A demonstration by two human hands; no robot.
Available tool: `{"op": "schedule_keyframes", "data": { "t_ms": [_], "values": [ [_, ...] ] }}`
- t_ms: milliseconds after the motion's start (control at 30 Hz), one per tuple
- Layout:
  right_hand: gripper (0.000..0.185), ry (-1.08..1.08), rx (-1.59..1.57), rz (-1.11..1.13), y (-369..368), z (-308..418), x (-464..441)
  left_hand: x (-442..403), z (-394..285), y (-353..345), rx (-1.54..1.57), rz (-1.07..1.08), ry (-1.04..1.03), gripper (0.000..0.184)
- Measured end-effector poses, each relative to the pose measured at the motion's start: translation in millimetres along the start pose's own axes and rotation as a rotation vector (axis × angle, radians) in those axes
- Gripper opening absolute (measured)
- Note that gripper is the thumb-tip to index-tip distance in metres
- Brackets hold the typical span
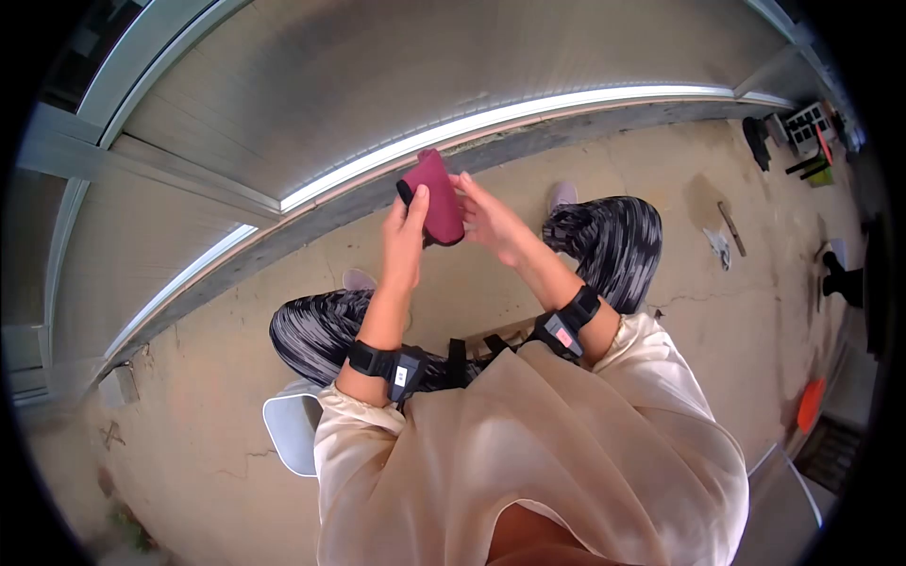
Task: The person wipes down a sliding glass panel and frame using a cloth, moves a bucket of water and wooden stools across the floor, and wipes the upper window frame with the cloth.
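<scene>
A dark pink cloth item (436,196) with black edges, folded or rolled, is held up in front of me above the floor. My left hand (406,226) grips its left side, with the thumb lying on the front and the fingers hidden behind. At its right side is my right hand (483,217), fingers partly bent and slightly apart, the fingertips by the cloth's edge. Whether those fingertips press on the cloth is hard to tell. Black straps with small devices sit on both forearms.
A panelled wall (528,47) with a low ledge runs ahead and to the left. On the concrete floor (528,283) at the right lie a stick (731,229) and a crumpled scrap (719,249). Boxes and dark items stand farther right. A white-grey seat edge (291,429) shows at the left.
</scene>
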State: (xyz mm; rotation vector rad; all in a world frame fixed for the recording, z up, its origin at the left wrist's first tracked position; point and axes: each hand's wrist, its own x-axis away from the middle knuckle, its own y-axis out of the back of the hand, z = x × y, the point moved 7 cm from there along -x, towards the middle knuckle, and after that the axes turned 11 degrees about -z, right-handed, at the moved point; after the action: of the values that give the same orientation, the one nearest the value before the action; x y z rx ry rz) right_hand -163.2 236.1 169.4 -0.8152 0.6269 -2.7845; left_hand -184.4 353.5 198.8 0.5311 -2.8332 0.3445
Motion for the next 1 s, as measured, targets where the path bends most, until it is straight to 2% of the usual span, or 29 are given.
{"op": "schedule_keyframes", "data": {
  "t_ms": [33, 67, 100, 133, 167, 233, 267, 333, 367, 433, 467, 500, 567, 600, 667, 700, 733, 767, 800, 833, 900, 1000],
  "values": [
    [0.057, -0.068, -0.041, 0.019, 0, -15, -12, -8, 12, -3, -0.052, 0.055, 0.013, 0.042],
    [0.052, -0.022, -0.160, 0.106, -7, -16, -18, -12, 22, -7, -0.097, 0.109, 0.040, 0.041],
    [0.045, -0.114, -0.172, 0.057, -1, -27, -25, -11, 22, -12, -0.110, 0.174, 0.053, 0.041],
    [0.041, -0.128, -0.227, 0.080, 0, -32, -29, -24, 39, -6, -0.370, 0.231, 0.011, 0.039],
    [0.037, -0.160, -0.280, 0.086, 4, -43, -40, -28, 32, -8, -0.748, 0.265, -0.465, 0.036],
    [0.033, -0.221, -0.299, 0.007, 14, -62, -52, -14, 20, -12, -1.124, 0.198, -0.904, 0.034],
    [0.031, -0.246, -0.297, -0.037, 24, -75, -60, -9, 13, -14, -1.116, 0.201, -0.922, 0.034],
    [0.025, -0.278, -0.290, -0.141, 41, -97, -78, -13, 20, -10, -1.466, 0.372, -0.564, 0.034],
    [0.023, -0.266, -0.323, -0.183, 49, -102, -87, -16, 15, -5, -1.462, 0.365, -0.579, 0.034],
    [0.021, -0.178, -0.380, -0.256, 66, -92, -98, -21, 4, 6, -1.160, 0.407, -0.506, 0.033],
    [0.021, -0.144, -0.390, -0.289, 75, -79, -105, -24, -8, 16, -1.070, 0.341, -0.426, 0.031],
    [0.020, -0.114, -0.400, -0.328, 78, -57, -105, -29, -11, 25, -1.065, 0.346, -0.436, 0.031],
    [0.016, 0.090, -0.281, -0.343, 77, 8, -104, -53, -27, 59, -1.017, 0.111, -0.490, 0.032],
    [0.016, 0.263, -0.282, -0.319, 74, 45, -110, -66, -23, 72, -1.007, 0.122, -0.501, 0.032],
    [0.042, 0.584, -0.212, -0.482, 45, 131, -79, -97, 5, 112, -0.804, -0.008, -0.170, 0.033],
    [0.045, 0.814, -0.158, -0.406, 30, 172, -69, -98, 8, 112, -0.798, -0.001, -0.176, 0.033],
    [0.048, 0.992, 0.001, -0.482, 25, 206, -68, -97, 2, 110, -0.953, 0.005, -0.338, 0.034],
    [0.042, 1.190, 0.084, -0.524, 14, 237, -63, -97, -6, 106, -1.109, 0.009, -0.506, 0.035],
    [0.037, 1.377, 0.257, -0.636, -8, 264, -36, -93, -7, 103, -1.117, 0.013, -0.506, 0.034],
    [0.037, 1.382, 0.258, -0.650, -16, 277, -38, -91, -8, 102, -1.116, 0.026, -0.513, 0.034],
    [0.034, 1.469, 0.571, -0.892, -35, 296, -37, -85, -4, 101, -1.213, 0.077, -0.471, 0.035],
    [0.035, 1.618, 0.731, -0.991, -39, 276, -55, -83, -6, 103, -1.270, 0.077, -0.501, 0.034]
  ]
}}
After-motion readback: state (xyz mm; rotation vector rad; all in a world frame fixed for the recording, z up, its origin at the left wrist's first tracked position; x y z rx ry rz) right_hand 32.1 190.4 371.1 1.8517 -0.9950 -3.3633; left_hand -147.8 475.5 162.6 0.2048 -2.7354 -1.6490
